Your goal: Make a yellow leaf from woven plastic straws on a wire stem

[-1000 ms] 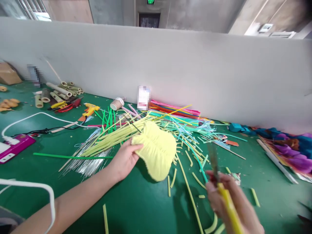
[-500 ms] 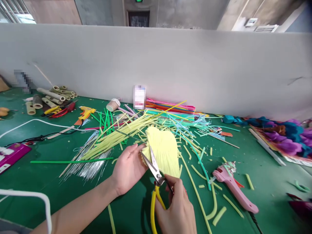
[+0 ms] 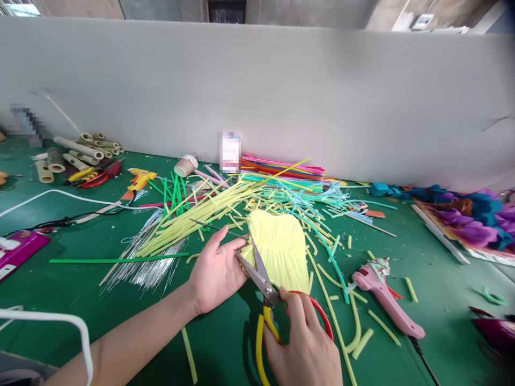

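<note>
In my left hand [image 3: 215, 273] is the left edge of a pale yellow, ribbed, fan-shaped piece [image 3: 279, 249] that looks made of pipe cleaners. The fingers pass behind it and the thumb points up. A thin dark green stem [image 3: 217, 228] runs left from its edge. My right hand [image 3: 306, 335] grips scissors [image 3: 263, 284] with yellow and red handles. Their blades are apart, the tips at the left edge of the piece, close to my left fingers. Whether the blades touch the piece I cannot tell.
Yellow pipe cleaners [image 3: 193, 217] and silvery wires [image 3: 147, 273] lie behind my hands. A pink glue gun [image 3: 388, 303] rests right among cut yellow bits. Farther off are a yellow glue gun [image 3: 140, 179], bamboo tubes [image 3: 84, 153], a phone [image 3: 230, 153] and purple-blue flowers [image 3: 475, 214].
The view has tipped down a little. The yellow piece and both hands have shifted slightly right. The red scissor loop shows more, and the blades remain apart.
</note>
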{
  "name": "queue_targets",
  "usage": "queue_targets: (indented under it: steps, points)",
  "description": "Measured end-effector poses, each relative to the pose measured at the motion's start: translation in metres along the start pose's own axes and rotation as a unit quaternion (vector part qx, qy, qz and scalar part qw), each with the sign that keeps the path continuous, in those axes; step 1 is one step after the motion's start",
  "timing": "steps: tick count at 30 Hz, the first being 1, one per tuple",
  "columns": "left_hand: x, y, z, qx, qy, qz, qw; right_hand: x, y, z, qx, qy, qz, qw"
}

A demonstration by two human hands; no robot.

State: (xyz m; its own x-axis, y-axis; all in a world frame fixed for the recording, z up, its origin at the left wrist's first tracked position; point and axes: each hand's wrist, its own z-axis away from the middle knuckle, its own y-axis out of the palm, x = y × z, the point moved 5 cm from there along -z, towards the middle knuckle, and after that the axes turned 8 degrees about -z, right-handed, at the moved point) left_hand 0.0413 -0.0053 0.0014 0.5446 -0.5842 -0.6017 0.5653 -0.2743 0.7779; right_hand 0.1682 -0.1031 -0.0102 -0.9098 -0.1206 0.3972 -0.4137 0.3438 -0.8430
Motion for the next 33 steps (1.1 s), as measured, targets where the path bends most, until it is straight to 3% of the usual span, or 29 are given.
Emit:
queue_targets:
  steps: [8,13,17,23,33]
  points:
    - [-0.004,-0.001,0.001,0.013,0.012,0.0,1.0,-0.012,-0.007,-0.001,-0.009,0.016,-0.061,0.998]
    - [-0.004,-0.018,-0.003,-0.101,0.058,-0.175,0.978,-0.046,-0.033,-0.007,0.0,-0.083,-0.006,0.996]
    - [-0.007,-0.029,-0.007,-0.156,0.058,-0.239,0.957,-0.07,-0.059,-0.033,-0.058,-0.178,0.039,0.982]
    - [-0.008,-0.033,-0.007,-0.101,-0.02,-0.203,0.974,-0.057,-0.056,-0.077,-0.038,-0.297,0.093,0.95]
    - [-0.002,-0.028,-0.007,-0.038,-0.026,-0.174,0.984,-0.057,-0.053,-0.094,-0.03,-0.339,0.167,0.926]
